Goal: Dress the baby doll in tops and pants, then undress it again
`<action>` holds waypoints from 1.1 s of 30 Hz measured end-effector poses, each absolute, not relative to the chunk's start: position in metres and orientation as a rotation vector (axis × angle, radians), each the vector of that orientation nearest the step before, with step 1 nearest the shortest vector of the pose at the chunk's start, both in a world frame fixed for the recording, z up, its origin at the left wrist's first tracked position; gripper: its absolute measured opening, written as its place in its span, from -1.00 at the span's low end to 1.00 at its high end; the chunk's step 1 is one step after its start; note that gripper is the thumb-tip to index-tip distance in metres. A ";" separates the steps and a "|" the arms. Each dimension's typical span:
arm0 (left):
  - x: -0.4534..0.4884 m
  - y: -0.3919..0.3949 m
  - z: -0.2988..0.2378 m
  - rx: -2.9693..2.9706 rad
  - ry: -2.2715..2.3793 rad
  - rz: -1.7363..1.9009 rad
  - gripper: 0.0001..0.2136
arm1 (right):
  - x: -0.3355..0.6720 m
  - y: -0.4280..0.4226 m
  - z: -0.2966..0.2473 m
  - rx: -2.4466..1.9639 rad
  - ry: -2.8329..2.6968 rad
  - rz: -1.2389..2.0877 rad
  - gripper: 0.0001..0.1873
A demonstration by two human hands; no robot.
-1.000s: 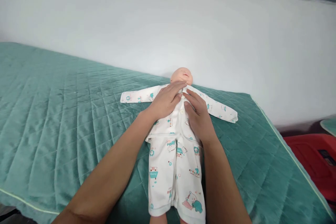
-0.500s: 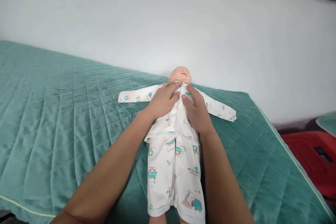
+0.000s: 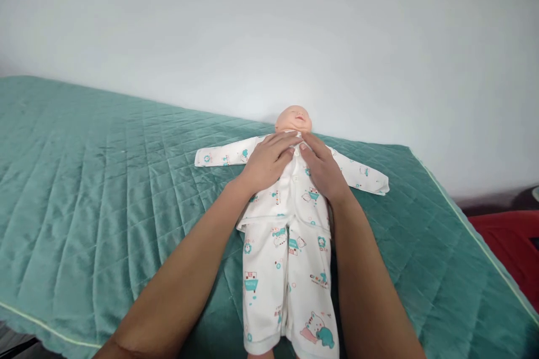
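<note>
A baby doll (image 3: pixel 293 119) lies on its back, head toward the wall and arms stretched out to both sides. It wears a white printed shirt (image 3: pixel 269 205) and matching trousers (image 3: pixel 265 280). Across the left side of the chest lies my left hand (image 3: pixel 269 160), fingers stretched toward the collar. My right hand (image 3: pixel 324 168) rests flat on the other side of the chest, its fingertips also near the collar. Both hands touch the shirt front and cover much of it. One button shows below them. The doll's feet are cut off by the bottom edge.
Beneath the doll spreads a green quilted cover (image 3: pixel 105 196) with pale piping along its edges. A white wall (image 3: pixel 168 28) rises right behind the doll's head. Something red (image 3: pixel 505 241), partly out of view, stands beyond the cover's right edge.
Both hands stay on the shirt front; the right fingers lie slightly closer to the left ones at the collar. The whole view has shifted a little, with less of the red thing showing.
</note>
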State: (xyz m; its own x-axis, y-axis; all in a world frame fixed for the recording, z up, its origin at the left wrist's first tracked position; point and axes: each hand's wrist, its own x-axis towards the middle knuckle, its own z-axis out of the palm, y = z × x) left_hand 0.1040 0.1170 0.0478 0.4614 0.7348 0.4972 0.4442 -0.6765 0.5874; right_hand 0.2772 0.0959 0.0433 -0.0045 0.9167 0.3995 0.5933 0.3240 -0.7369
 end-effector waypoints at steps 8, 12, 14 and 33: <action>0.102 0.109 0.050 2.303 0.965 1.144 -0.68 | 0.275 0.080 0.047 -1.340 -1.633 0.544 -0.51; 0.101 0.100 0.045 2.265 0.984 1.173 -0.68 | 0.272 0.070 0.043 -1.369 -1.609 0.542 -0.46; 0.098 0.093 0.043 2.243 0.996 1.168 -0.66 | 0.271 0.064 0.042 -1.379 -1.623 0.529 -0.41; 0.055 -0.028 0.022 2.094 1.096 0.890 -0.71 | 0.260 -0.050 0.014 -1.449 -1.569 0.629 -0.17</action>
State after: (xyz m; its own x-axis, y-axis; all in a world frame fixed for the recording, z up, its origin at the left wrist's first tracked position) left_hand 0.0552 -0.0277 0.0219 0.4326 0.8570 0.2800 0.4499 -0.4743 0.7567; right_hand 0.2600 -0.0499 0.0140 0.0719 0.9623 0.2625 0.5146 0.1896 -0.8362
